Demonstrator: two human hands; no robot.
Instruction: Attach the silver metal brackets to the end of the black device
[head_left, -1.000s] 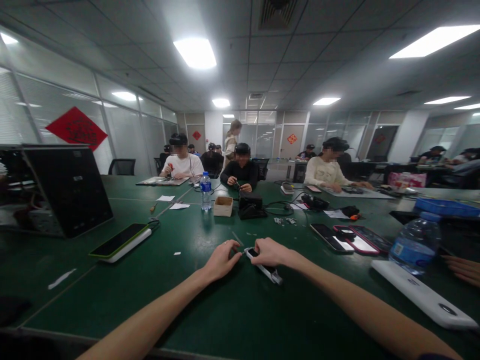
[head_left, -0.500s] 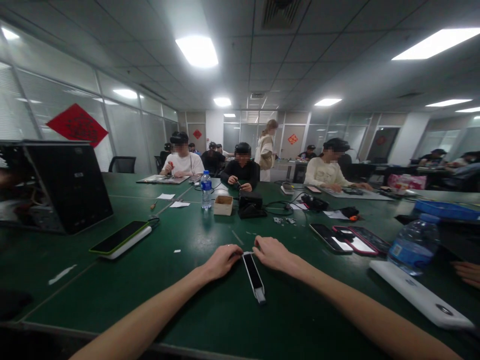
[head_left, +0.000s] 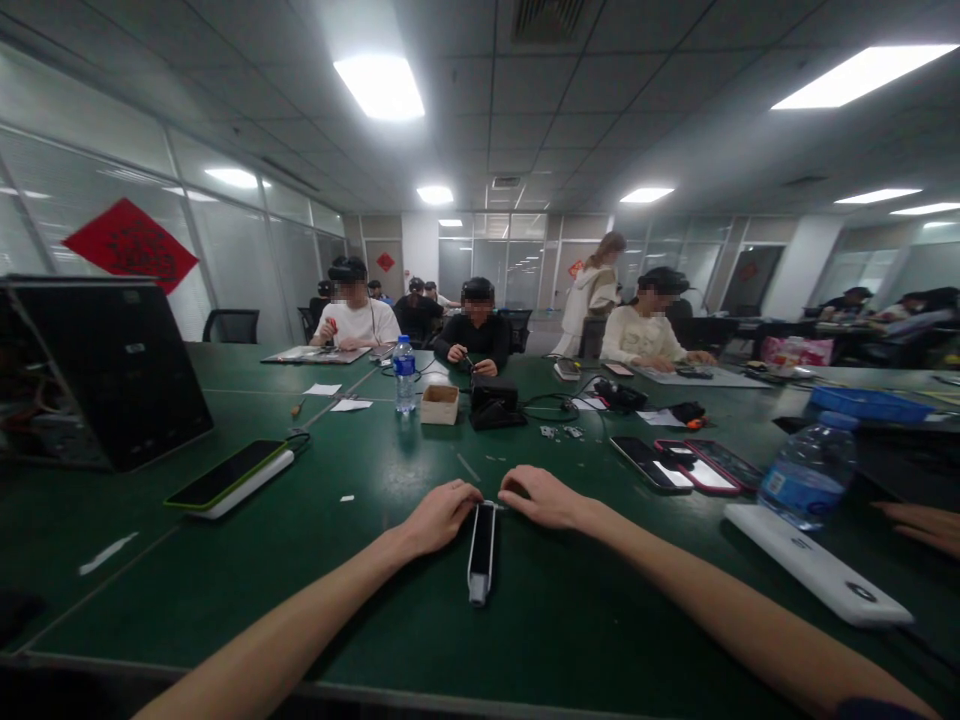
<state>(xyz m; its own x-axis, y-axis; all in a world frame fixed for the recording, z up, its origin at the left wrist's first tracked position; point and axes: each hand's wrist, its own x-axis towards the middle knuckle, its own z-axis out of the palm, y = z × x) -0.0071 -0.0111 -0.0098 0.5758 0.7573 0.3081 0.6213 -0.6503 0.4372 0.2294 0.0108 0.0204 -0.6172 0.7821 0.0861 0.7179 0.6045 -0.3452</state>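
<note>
A slim white-edged device (head_left: 482,550) with a long black face lies on the green table, its light grey tip towards me. My left hand (head_left: 442,515) is closed, with bent fingertips at the device's far left corner. Opposite it, my right hand (head_left: 544,497) curls its fingers together close to the far right corner. A thin pale edge shows between the two sets of fingertips. What the right fingertips pinch, if anything, is too small to make out.
Left stands an open computer case (head_left: 105,370), with a green-edged phone (head_left: 229,475) on a white block nearby. Ahead are a water bottle (head_left: 404,375) and small box (head_left: 439,405). To the right are phones (head_left: 649,463), a larger bottle (head_left: 806,480) and a white power bank (head_left: 817,565). Several people sit beyond.
The device has turned on the table, its near tip swinging left. Both hands stay by its far end. The view has shifted slightly, and the standing person in the background has moved right.
</note>
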